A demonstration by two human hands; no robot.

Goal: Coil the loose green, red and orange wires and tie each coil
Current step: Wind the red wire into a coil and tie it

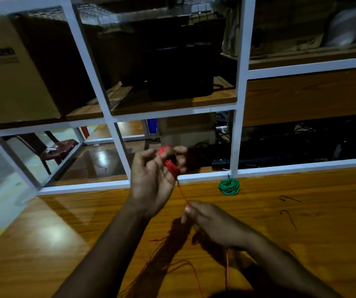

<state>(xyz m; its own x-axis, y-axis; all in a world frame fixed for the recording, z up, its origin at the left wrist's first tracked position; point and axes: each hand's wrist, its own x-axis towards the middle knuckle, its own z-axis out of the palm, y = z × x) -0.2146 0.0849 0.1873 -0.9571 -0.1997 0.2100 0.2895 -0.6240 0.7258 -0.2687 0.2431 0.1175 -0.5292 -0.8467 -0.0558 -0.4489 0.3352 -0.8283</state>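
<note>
My left hand [153, 177] is raised above the wooden table [65, 233] and grips a small coil of red wire [169, 161] between thumb and fingers. A taut strand of red wire [182, 193] runs down from the coil to my right hand [209, 222], which pinches it between thumb and fingertips. Loose red wire [185, 267] trails over the table below both hands. A green wire coil [229, 187], bound with a dark tie, lies on the table by the white frame. No orange wire is plainly visible.
A white metal shelf frame [112, 183] stands along the table's far edge, with a cardboard box [11, 72] and a black case [179, 72] on its shelves. Two short dark ties [289, 208] lie on the table at the right.
</note>
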